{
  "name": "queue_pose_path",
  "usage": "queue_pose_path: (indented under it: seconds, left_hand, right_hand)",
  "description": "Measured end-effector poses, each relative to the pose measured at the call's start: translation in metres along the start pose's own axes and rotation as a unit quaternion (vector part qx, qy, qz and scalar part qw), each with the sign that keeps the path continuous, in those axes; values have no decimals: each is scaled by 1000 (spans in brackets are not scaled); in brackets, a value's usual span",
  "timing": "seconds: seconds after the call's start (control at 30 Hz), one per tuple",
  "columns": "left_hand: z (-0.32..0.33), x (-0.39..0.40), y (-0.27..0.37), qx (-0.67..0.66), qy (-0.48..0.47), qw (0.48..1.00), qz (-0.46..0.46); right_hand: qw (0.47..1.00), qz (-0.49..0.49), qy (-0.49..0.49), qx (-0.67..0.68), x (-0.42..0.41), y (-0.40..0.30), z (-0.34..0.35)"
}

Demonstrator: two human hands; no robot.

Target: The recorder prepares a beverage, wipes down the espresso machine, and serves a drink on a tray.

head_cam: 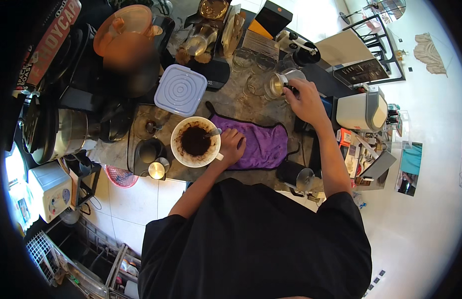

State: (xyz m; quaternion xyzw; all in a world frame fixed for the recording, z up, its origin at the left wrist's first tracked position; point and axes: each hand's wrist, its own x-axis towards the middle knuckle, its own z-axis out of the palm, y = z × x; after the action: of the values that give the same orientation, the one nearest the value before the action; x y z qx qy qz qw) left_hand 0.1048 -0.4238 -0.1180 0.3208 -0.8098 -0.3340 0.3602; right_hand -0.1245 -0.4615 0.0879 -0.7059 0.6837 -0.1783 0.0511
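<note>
My right hand (303, 99) is at the back right of the counter, its fingers closed on the dark handle of a glass coffee server (276, 85). My left hand (231, 145) rests on the near left part of a purple cloth (259, 144), beside the handle of a white ceramic coffee dripper (177, 152); whether it grips anything is hidden. Dark wet coffee grounds (195, 141) lie in the dripper, and a spoon (214, 132) leans in them. Behind the dripper lies a square lidded container (181, 89), pale blue.
Glass cups (255, 83) stand left of the server. A black scale (216, 73) is behind the container. A dark pitcher (290, 173) stands at the front right edge, a metal cup (158, 169) at the front left. Behind stands a hand grinder (305, 52).
</note>
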Motion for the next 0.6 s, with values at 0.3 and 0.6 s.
queue_pose_path:
  seconds: [0.3, 0.6]
  left_hand:
    - [0, 2, 1, -21, -8, 1000, -10]
    - [-2, 3, 2, -4, 2, 1000, -2]
  right_hand:
    - [991, -41, -68, -112, 15, -13, 14]
    - [980, -108, -57, -154, 4, -12, 35]
